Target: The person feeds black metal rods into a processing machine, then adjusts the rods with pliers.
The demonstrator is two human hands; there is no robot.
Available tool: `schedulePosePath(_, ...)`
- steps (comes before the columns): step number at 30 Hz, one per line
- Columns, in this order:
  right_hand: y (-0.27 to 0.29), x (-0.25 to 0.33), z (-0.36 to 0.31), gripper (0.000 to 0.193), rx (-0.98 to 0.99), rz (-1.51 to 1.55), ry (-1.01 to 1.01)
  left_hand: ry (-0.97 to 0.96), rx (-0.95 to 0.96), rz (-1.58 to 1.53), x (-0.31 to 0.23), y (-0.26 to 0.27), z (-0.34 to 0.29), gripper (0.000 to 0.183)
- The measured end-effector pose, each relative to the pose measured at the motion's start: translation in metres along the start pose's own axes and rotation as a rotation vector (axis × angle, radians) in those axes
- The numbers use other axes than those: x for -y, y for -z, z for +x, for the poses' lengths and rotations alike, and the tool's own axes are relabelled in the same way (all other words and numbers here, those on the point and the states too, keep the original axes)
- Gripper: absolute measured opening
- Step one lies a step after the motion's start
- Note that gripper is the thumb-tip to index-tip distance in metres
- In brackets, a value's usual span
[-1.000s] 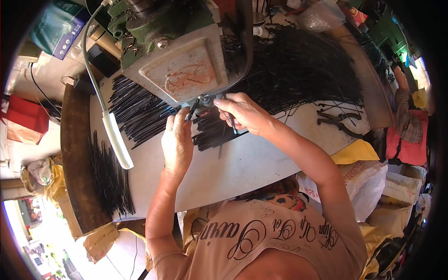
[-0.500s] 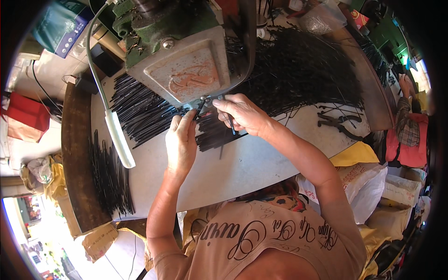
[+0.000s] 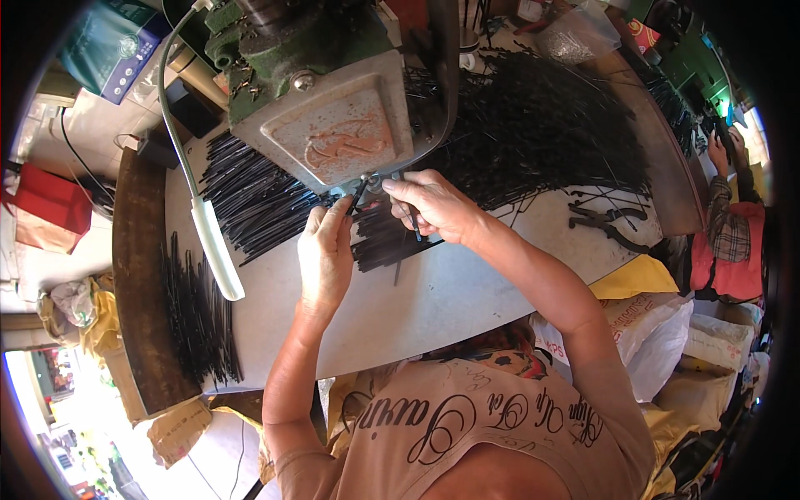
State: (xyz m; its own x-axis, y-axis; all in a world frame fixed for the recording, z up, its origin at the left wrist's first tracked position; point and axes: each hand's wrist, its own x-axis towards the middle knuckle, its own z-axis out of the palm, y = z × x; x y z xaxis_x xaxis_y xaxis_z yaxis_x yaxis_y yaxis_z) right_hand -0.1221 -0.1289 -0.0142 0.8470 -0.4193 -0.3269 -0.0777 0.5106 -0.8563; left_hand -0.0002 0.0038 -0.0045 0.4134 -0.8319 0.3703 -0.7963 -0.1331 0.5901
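Note:
Both hands work just under the front of a green and grey machine [image 3: 333, 133] with a worn cover plate. My left hand [image 3: 327, 250] pinches a short black rod [image 3: 357, 198] that points up to the machine's lower end. Close beside it on the right, my right hand [image 3: 431, 205] is closed around a thin dark rod [image 3: 416, 223], whose lower end sticks out below the fingers. The upper ends of both rods lie close to the machine and are hard to make out. Behind the hands, many black rods [image 3: 258, 196] lie in a bundle on the pale table [image 3: 317, 325].
A large tangle of black rods [image 3: 550, 125] covers the back right. Black pliers [image 3: 612, 223] lie on the table's right. Another rod bundle [image 3: 198, 317] rests by the curved brown side board [image 3: 143, 283]. A white lamp [image 3: 217, 248] hangs at left. A co-worker's arm [image 3: 722, 200] shows far right.
My hands hold nearly the same pose at the machine, and the view has shifted very slightly. At far right the co-worker's hands have moved up a little.

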Motion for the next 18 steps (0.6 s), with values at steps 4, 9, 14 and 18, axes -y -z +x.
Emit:
schedulePosePath(4, 0.001, -0.001, 0.000, 0.023, 0.015, 0.018, -0.013, 0.009, 0.011, -0.007, 0.000, 0.001, -0.001, 0.025)
schedulePosePath(9, -0.001, -0.001, 0.007, 0.022, 0.028, 0.031, -0.019, -0.055, -0.019, 0.102, 0.002, 0.001, 0.000, 0.025)
schedulePosePath(14, 0.001, 0.003, 0.006, 0.021, 0.002, 0.016, -0.020, -0.115, 0.007, 0.188, 0.006, 0.002, 0.003, 0.035)
schedulePosePath(18, 0.009, -0.004, 0.001, 0.019, -0.084, 0.039, 0.055, -0.249, 0.171, 0.435, 0.004, 0.001, 0.011, 0.049)
